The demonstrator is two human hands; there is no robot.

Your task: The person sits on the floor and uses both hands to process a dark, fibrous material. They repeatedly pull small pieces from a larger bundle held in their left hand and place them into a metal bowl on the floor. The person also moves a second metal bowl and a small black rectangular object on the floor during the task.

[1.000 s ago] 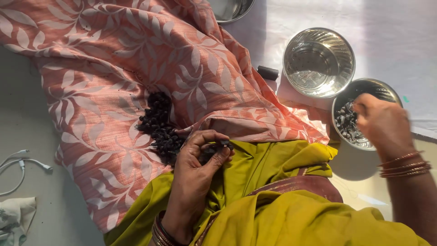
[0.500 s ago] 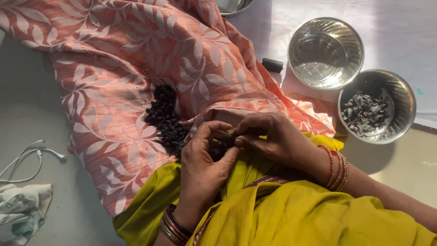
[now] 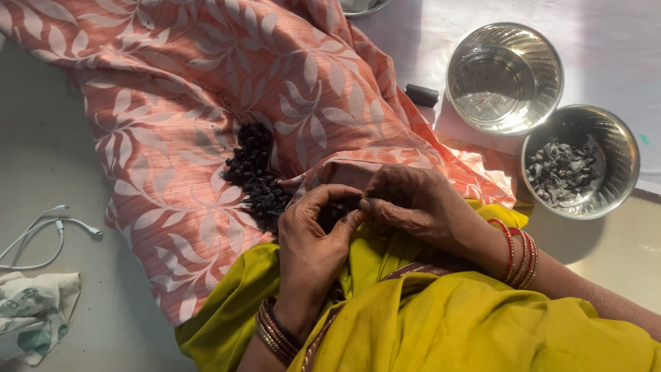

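Dark seeds (image 3: pixel 256 180) on cloth (image 3: pixel 172 103) — left hand (image 3: pixel 313 241) cupped, right hand (image 3: pixel 413 203) pinching some.

Pale floor (image 3: pixel 41 158) carries a leaf-patterned pink cloth (image 3: pixel 172 103) centre, a white cable (image 3: pixel 41 238) and crumpled rag (image 3: pixel 34 310) left, two steel bowls (image 3: pixel 505 77) (image 3: pixel 606 138) far right.

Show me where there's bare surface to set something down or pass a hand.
Free: pale floor between the white cable and the pink leaf-print cloth; the white sheet right of the empty steel bowl. Crowded: the left hand and right hand meet beside the dark seed pile; the bowl of husks touches the empty one.
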